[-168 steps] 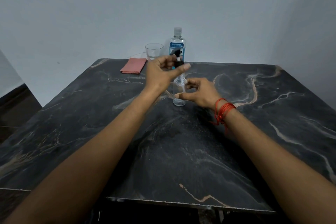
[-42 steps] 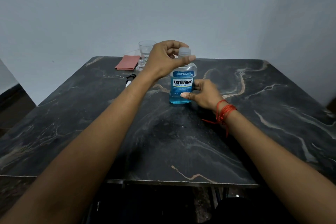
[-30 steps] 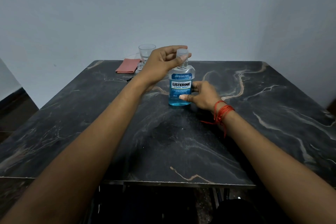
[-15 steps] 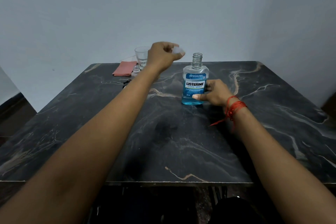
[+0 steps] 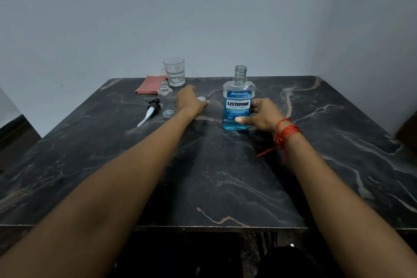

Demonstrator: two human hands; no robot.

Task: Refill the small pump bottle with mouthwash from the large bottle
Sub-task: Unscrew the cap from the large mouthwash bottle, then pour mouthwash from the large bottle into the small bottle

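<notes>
The large mouthwash bottle (image 5: 238, 106), blue liquid and blue label, stands uncapped and upright on the dark marble table (image 5: 225, 176). My right hand (image 5: 261, 115) grips its lower right side. My left hand (image 5: 190, 102) rests low on the table to the bottle's left, its fingers around the clear cap (image 5: 201, 99). The small clear bottle (image 5: 166, 102) stands open and looks empty, just left of my left hand. Its black-and-white pump head (image 5: 149, 111) lies on the table further left.
A drinking glass (image 5: 174, 71) stands at the table's back edge, with a folded pink cloth (image 5: 150, 84) to its left. A grey wall rises behind the table. The table's near edge (image 5: 214, 226) runs across in front of me.
My left hand twisted the cap off the large bottle, carried it left and lowered it to the table beside the small bottle. My right hand has kept hold of the large bottle.
</notes>
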